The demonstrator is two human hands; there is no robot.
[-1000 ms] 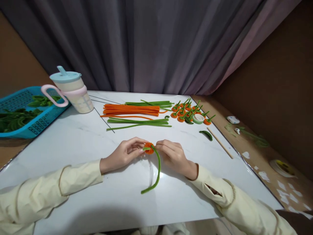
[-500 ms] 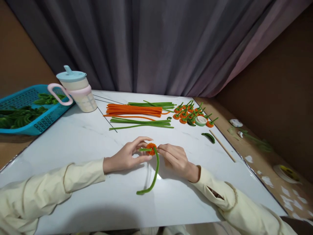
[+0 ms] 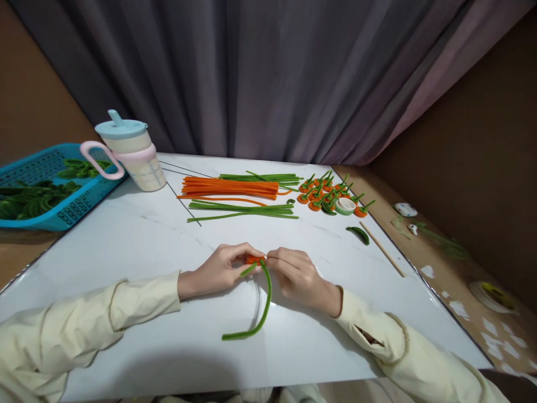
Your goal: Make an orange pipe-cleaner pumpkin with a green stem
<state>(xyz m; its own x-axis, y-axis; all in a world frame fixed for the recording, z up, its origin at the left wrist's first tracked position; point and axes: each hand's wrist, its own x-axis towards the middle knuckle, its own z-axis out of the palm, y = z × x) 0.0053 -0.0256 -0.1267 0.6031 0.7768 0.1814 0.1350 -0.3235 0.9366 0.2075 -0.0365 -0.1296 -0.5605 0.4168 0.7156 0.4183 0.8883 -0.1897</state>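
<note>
Between the fingers and thumb of my left hand [image 3: 220, 270] is a small orange pipe-cleaner pumpkin [image 3: 254, 259], now seen nearly edge-on and partly covered by the fingers. A green pipe cleaner [image 3: 267, 299] comes out of it; its long end curves down and to the left over the table, and a short green end points left below the thumb. My right hand [image 3: 297, 273] is closed in a pinch at the pumpkin's right edge. What its fingertips grip is hidden.
Orange pipe cleaners [image 3: 230, 188] and green ones [image 3: 243, 210] lie in bundles ahead. Several finished pumpkins [image 3: 315, 196], a tape roll [image 3: 345, 206], a green curved piece [image 3: 358, 235] and a thin stick [image 3: 381, 249] lie right. A cup [image 3: 136, 162] and blue basket [image 3: 62, 215] stand left.
The pumpkin has tipped from facing me to nearly edge-on, and my left fingers have closed further over it. The green pipe cleaner's loose end has swung slightly left.
</note>
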